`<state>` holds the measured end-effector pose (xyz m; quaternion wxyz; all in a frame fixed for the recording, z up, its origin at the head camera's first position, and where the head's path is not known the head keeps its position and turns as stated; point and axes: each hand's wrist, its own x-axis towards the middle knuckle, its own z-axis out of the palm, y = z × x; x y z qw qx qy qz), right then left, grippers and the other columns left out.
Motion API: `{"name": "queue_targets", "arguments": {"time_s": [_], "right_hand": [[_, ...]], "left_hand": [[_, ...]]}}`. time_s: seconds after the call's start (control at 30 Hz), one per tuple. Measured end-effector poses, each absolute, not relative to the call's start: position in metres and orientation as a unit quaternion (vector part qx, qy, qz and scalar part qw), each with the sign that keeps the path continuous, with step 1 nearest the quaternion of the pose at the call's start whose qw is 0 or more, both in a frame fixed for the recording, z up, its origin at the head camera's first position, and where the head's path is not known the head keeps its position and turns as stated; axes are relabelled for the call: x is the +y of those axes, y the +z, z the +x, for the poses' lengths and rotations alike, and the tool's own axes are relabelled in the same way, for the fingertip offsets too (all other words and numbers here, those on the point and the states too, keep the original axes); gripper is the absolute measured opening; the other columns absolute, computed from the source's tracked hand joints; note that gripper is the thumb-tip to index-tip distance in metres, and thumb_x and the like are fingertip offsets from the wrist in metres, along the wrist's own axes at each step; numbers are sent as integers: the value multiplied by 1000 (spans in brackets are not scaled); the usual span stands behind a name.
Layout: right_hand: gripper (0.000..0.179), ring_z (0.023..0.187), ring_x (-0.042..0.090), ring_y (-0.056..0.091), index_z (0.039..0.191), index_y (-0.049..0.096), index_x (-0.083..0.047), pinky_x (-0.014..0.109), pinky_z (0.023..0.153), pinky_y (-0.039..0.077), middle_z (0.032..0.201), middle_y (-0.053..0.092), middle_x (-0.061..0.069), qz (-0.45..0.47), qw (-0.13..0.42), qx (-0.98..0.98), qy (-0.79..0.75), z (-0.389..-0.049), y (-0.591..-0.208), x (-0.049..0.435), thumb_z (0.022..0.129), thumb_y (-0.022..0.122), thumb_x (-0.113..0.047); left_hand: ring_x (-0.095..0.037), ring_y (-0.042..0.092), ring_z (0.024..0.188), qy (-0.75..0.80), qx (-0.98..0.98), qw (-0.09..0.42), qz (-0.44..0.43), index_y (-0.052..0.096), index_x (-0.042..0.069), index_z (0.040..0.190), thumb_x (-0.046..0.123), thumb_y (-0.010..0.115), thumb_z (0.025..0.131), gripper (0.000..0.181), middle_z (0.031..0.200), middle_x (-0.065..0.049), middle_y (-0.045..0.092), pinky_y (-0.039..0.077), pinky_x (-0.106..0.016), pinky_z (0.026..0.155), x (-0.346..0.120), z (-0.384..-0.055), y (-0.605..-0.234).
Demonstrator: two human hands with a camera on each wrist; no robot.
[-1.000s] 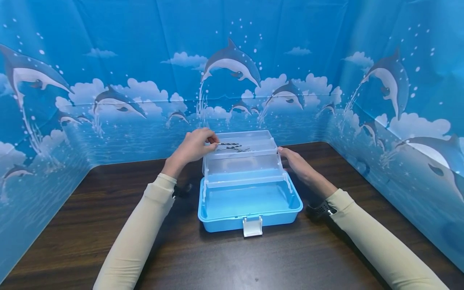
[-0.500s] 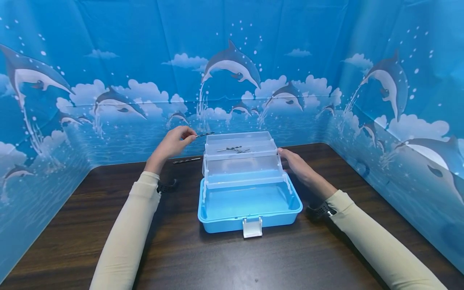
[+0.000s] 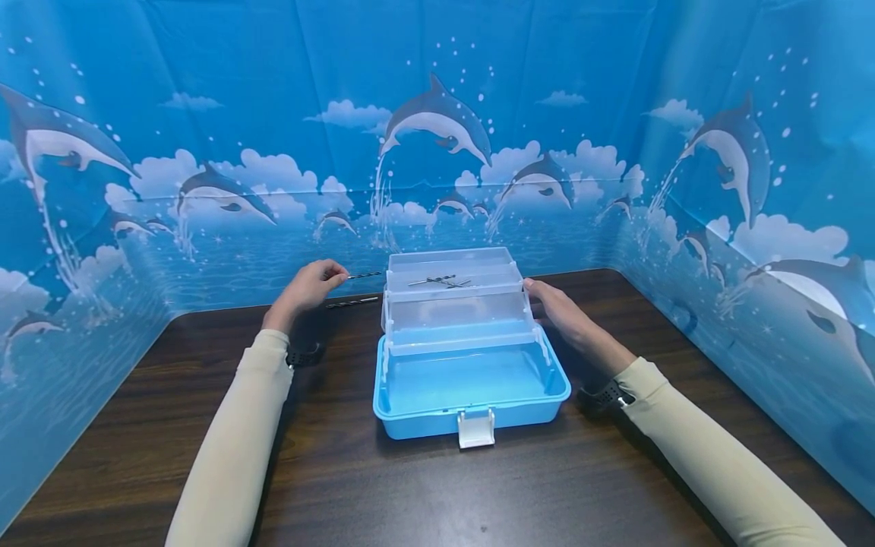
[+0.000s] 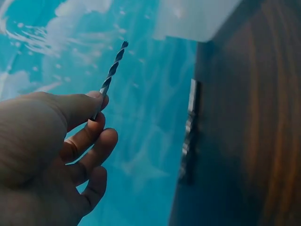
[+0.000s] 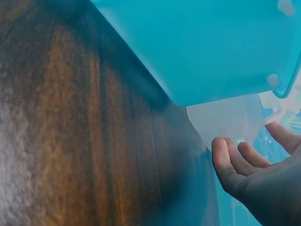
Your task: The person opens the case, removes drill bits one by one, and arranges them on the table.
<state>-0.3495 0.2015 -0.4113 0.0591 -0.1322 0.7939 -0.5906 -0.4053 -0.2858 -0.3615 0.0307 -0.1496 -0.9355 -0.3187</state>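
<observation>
In the head view my left hand [image 3: 307,287] is left of the toolbox, pinching a dark twist drill bit [image 4: 113,73] between thumb and forefinger. The bit's fluted end points up and away in the left wrist view. On the table beyond lies another drill bit [image 4: 189,132]. Several drill bits [image 3: 440,282] lie crossed in the upper tray of the opened light-blue toolbox [image 3: 472,414]. At the toolbox's right, my right hand [image 3: 557,304] touches the tray's edge with its thumb [image 5: 276,129], the other fingers loosely bent beside the translucent lid [image 5: 225,117].
The toolbox stands on a dark wooden table [image 3: 328,471], its white latch [image 3: 475,429] hanging at the front. A translucent middle tray [image 3: 461,311] is raised over the blue base. A blue dolphin-print backdrop [image 3: 273,91] encloses the table at the back and sides.
My left hand has carried a drill bit out of the upper tray, leftward and down toward the one on the table. My right hand has stayed at the toolbox's side.
</observation>
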Motion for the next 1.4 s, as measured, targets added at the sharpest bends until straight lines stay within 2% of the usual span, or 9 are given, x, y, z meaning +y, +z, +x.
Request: {"name": "queue_targets", "arguments": {"time_s": [0.2,0.57,1.07,1.4], "right_hand": [[79,137,43,43,159,34,-16,65,105,36,153,42,16,-132,57,797,-587,-350,-410,202,101,40,-69],[76,135,41,45,159,35,-19,64,104,38,152,43,14,-139,57,793,-590,-348,-407,202,102,39,-67],[78,136,42,44,159,35,-19,65,104,37,153,42,14,-131,61,796,-588,-349,-407,201,100,40,-70],[78,135,41,46,159,36,-20,65,104,37,152,43,13,-130,59,796,-588,-347,-409,200,99,41,-71]], "left_hand": [[-38,55,109,-314,-940,7,-130,61,-2,131,29,49,110,39,124,-22,59,47,-56,90,-295,-410,-379],[-41,53,117,-286,-949,-9,-130,67,-1,123,23,54,109,31,123,-21,61,43,-61,98,-305,-416,-396],[-34,58,101,-265,-957,-10,-114,72,2,118,18,59,106,24,115,-16,66,46,-56,91,-304,-416,-410],[-32,60,99,-246,-963,0,-110,74,4,114,16,61,105,21,111,-14,68,47,-56,91,-302,-417,-415]]}}
